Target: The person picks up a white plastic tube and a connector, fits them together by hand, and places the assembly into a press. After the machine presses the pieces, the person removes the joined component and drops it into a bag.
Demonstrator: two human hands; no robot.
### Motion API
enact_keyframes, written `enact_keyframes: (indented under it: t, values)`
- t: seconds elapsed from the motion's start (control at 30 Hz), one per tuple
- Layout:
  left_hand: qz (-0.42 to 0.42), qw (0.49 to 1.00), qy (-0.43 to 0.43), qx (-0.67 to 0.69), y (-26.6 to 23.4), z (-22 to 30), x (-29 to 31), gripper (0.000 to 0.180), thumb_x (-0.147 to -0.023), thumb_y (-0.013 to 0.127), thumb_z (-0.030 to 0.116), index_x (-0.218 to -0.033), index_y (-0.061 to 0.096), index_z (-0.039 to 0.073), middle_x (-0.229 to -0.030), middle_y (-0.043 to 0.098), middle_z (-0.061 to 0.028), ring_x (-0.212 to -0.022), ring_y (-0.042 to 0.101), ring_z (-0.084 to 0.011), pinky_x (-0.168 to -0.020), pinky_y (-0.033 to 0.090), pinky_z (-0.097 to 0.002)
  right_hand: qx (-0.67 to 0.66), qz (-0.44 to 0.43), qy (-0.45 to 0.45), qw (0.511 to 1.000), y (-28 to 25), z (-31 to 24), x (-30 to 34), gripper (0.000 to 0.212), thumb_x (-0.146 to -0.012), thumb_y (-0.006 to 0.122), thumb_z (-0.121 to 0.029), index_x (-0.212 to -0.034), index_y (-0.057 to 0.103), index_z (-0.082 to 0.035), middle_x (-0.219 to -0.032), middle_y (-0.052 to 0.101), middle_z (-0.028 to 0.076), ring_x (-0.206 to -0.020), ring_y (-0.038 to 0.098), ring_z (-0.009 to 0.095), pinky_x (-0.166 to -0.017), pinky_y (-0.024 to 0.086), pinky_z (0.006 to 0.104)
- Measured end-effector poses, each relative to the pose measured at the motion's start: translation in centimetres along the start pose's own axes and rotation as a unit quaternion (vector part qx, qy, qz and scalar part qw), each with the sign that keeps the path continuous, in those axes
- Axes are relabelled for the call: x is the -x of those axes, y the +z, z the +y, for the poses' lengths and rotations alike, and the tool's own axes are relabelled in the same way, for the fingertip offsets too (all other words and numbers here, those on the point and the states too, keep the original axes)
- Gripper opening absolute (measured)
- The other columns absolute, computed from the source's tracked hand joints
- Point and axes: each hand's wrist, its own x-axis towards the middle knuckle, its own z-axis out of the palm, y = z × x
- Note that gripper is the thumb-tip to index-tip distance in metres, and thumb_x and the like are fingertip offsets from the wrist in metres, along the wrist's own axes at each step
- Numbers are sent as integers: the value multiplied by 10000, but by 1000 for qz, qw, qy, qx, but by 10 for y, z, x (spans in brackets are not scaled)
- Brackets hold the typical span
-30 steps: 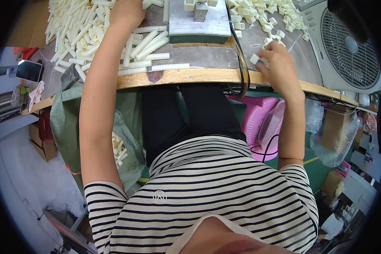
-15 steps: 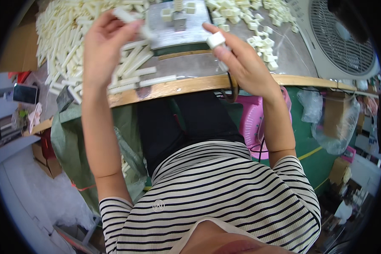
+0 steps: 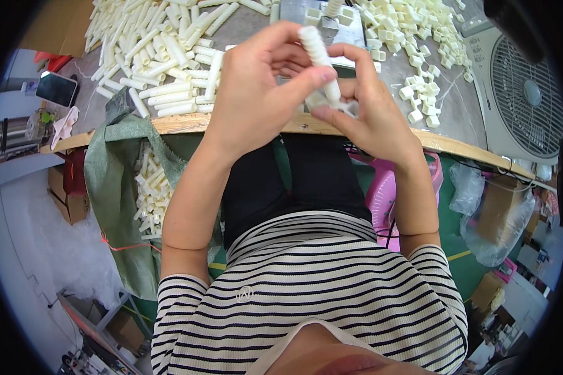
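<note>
My left hand (image 3: pixel 259 90) pinches a white ribbed plastic tube (image 3: pixel 316 53) between thumb and fingers, above the front edge of the table. Close against it, my right hand (image 3: pixel 375 109) has its fingers curled around a small white square cap (image 3: pixel 319 103), partly hidden and blurred at the tube's lower end. Whether tube and cap are joined cannot be told. Beyond my hands lies a metal plate (image 3: pixel 356 39) with a few white square caps and an upright ribbed piece on it, partly covered by my fingers.
Many white tubes (image 3: pixel 169 62) are heaped at left, and loose square caps (image 3: pixel 413 37) at right. A grey fan (image 3: pixel 525 94) stands far right, a phone (image 3: pixel 57 89) far left. A green sack (image 3: pixel 122 206) with white pieces hangs below the wooden edge (image 3: pixel 441 140); a pink plastic item (image 3: pixel 381 190) is underneath.
My left hand has come right and nearer with the tube, meeting my right hand, which stays roughly in place with the cap. The view has shifted slightly.
</note>
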Motion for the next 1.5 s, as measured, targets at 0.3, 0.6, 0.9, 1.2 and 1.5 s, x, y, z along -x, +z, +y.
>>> enact_keyframes:
  t: [0.3, 0.6, 0.9, 1.2, 1.5]
  values:
    - [-33, 999, -32, 0, -6, -4, -27, 281, -738, 738, 23, -977, 593, 0, -854, 627, -25, -842, 612, -87, -716, 492, -224, -213, 59, 37, 975, -2, 17, 10, 567, -867, 590, -95, -1348, 306, -4, -822, 578, 14, -801, 547, 98, -779, 427, 239]
    - [132, 987, 25, 85, -19, 25, -107, 315, -845, 571, 105, -1114, 545, -57, -1008, 616, -141, -875, 593, -181, -784, 473, -281, -183, 333, -123, 917, -27, 30, -51, 314, -910, 578, -151, -1167, 581, 28, -899, 613, 38, -799, 562, 72, -701, 468, 216]
    - [25, 728, -180, -661, -101, -38, -98, 214, -753, 637, 71, -944, 629, -25, -911, 663, -171, -867, 653, -289, -753, 518, -368, -246, 277, -56, 927, -31, 68, -70, 350, -920, 556, -112, -1219, 522, 67, -1118, 583, 122, -929, 579, 146, -844, 472, 289]
    - [47, 711, -97, -694, -89, -64, -78, 212, -755, 636, 119, -913, 633, -23, -950, 641, -209, -907, 625, -355, -780, 504, -434, -121, 293, -73, 946, -13, 60, -72, 266, -803, 679, -115, -1041, 673, 3, -1018, 577, 41, -712, 529, 71, -649, 438, 202]
    - [31, 683, -72, -726, -93, -70, -80, 178, -760, 620, 108, -907, 617, 7, -920, 631, -209, -867, 618, -368, -736, 499, -449, -95, 269, -28, 958, -10, 65, -67, 253, -806, 675, -156, -1027, 689, -33, -1043, 560, 64, -799, 585, 133, -690, 475, 241]
